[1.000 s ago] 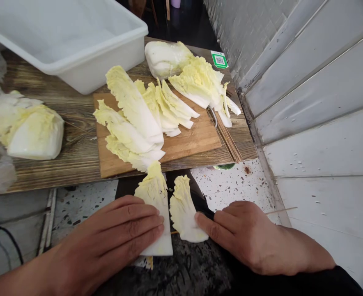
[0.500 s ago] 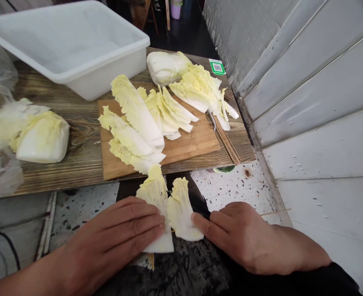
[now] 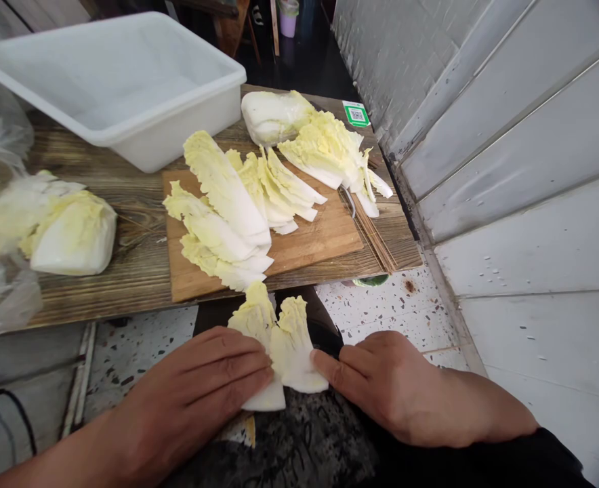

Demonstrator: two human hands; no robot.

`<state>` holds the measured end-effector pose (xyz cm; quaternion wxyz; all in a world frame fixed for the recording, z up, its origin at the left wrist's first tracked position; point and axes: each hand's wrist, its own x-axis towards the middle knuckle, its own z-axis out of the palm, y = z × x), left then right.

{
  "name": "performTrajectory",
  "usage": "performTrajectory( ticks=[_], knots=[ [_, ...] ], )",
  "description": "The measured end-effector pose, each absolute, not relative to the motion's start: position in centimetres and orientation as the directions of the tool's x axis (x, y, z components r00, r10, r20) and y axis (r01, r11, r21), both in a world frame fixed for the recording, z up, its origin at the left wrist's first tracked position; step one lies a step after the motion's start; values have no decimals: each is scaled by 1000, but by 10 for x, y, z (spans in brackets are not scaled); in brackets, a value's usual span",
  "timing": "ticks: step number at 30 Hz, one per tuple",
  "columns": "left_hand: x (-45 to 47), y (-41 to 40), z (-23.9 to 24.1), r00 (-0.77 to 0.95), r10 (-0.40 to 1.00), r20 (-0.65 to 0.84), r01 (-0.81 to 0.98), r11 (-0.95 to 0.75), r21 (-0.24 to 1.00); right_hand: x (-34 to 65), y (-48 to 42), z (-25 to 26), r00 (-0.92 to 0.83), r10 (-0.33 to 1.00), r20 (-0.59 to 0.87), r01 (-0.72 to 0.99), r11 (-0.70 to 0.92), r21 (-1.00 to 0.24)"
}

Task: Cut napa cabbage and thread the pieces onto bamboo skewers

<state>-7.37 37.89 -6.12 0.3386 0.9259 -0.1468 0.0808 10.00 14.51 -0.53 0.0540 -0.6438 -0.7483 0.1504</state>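
Two pale yellow cabbage leaves lie on my dark lap below the table edge. My left hand (image 3: pixel 198 386) rests on top of the left cabbage leaf (image 3: pixel 253 315), fingers together and laid over its white stem end. My right hand (image 3: pixel 396 390) is curled, fingertips pinching the stem edge of the right cabbage leaf (image 3: pixel 294 346). The right leaf overlaps the left one. A thin wooden skewer (image 3: pixel 431 350) shows just behind my right hand.
A wooden cutting board (image 3: pixel 320 234) on the plank table (image 3: pixel 101 285) carries several cut cabbage leaves. A white plastic tub (image 3: pixel 177 135) stands behind it. Cabbage chunks lie at left (image 3: pixel 70 234) and back (image 3: pixel 272 115). Bundled skewers (image 3: pixel 375 234) lie by the tiled wall (image 3: pixel 507 169).
My hands have drawn together. The two leaves, apart a second ago, now overlap at their stem ends. The view has tilted slightly.
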Motion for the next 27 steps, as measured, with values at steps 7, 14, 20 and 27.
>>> performTrajectory(
  ticks=[7,14,20,27],
  knots=[
    [-48,374,-53,937,-127,326,-310,-731,608,107,148,-10,-13,970,-243,846,-119,-520],
    [-26,389,-50,981,-83,-173,107,-513,852,119,155,-23,117,969,-217,629,-242,-739],
    [-20,387,-51,936,-42,-348,302,-409,861,123,153,-31,124,969,-215,551,-247,-797],
    [-27,382,-51,951,-41,-308,272,-369,889,121,149,-28,75,971,-226,514,-232,-826]
  ],
)
